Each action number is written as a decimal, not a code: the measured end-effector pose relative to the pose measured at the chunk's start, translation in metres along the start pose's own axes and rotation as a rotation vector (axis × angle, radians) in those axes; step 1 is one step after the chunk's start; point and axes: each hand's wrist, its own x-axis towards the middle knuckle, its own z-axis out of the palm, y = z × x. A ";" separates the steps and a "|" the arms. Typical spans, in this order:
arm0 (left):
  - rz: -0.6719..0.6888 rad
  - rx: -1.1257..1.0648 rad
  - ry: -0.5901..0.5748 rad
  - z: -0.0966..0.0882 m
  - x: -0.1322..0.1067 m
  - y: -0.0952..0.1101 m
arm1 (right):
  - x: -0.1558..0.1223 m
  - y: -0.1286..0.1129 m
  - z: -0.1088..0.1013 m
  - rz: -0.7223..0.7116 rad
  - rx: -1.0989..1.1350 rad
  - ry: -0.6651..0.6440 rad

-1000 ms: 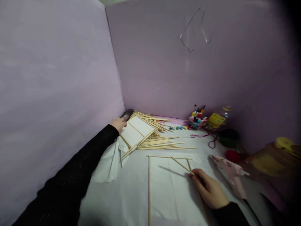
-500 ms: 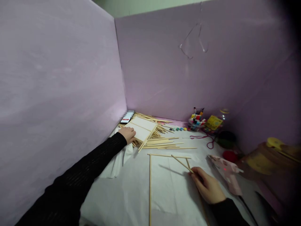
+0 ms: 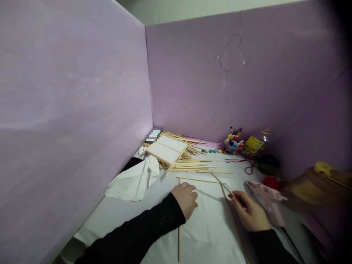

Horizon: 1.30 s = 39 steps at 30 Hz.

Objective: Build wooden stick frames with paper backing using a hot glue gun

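Note:
My right hand point(image 3: 250, 212) pinches a thin wooden stick point(image 3: 222, 183), which slants up and left above the sheet. My left hand point(image 3: 185, 200) hovers palm down over the upper part of a long upright stick point(image 3: 179, 240), fingers loosely apart and nothing visible in them; whether it touches the stick I cannot tell. A crosswise stick point(image 3: 200, 180) lies beyond both hands. Another long stick point(image 3: 233, 222) runs down the right side, partly behind my right hand. Together these sticks outline an open-bottomed rectangle on the white sheet point(image 3: 205, 231).
A white panel with stick edging point(image 3: 167, 148) rests on a pile of sticks point(image 3: 198, 165). Behind it is a phone point(image 3: 154, 135). A crumpled white cloth point(image 3: 134, 179) is at left. To the right lie a pink glue gun point(image 3: 268, 200), a red ball point(image 3: 271, 182) and a large jar point(image 3: 305, 190).
My left hand has left the edged white panel and come nearer, rightward, to the upright stick. My right hand still holds its stick. The view has shifted slightly.

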 end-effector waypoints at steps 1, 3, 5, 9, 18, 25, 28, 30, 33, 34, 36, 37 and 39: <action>-0.037 0.013 0.020 0.007 0.004 -0.003 | 0.001 0.002 0.000 0.014 0.009 0.012; -0.109 0.024 0.049 0.015 0.009 -0.013 | 0.002 0.003 -0.002 0.034 0.013 0.043; -0.157 0.025 0.060 0.018 0.009 -0.023 | 0.004 0.002 -0.004 0.047 0.005 0.070; -0.282 0.011 0.065 0.015 0.006 -0.039 | 0.005 -0.001 -0.004 0.094 -0.008 0.085; -0.617 0.060 0.139 -0.007 0.004 -0.067 | 0.003 0.002 0.005 0.057 -0.036 0.015; -0.468 -0.012 0.050 0.000 0.005 -0.052 | 0.002 0.000 0.004 0.090 -0.081 -0.015; -0.414 -0.015 0.023 0.007 0.005 -0.047 | 0.001 -0.006 0.003 0.157 -0.101 -0.020; -0.395 -0.004 0.030 0.011 0.007 -0.048 | 0.001 -0.010 0.002 0.169 -0.120 -0.030; -0.368 0.019 0.038 0.015 0.010 -0.053 | 0.004 -0.014 0.000 0.147 -0.142 0.000; -0.361 0.027 0.030 0.016 0.011 -0.054 | 0.006 -0.014 0.000 0.137 -0.146 0.023; -0.346 0.040 0.006 0.020 0.011 -0.055 | 0.011 -0.014 -0.001 0.111 -0.158 0.053; -0.335 0.045 -0.003 0.022 0.010 -0.055 | 0.013 -0.014 -0.001 0.095 -0.167 0.061; -0.307 0.050 -0.010 0.025 0.008 -0.057 | 0.018 -0.014 0.000 0.052 -0.192 0.056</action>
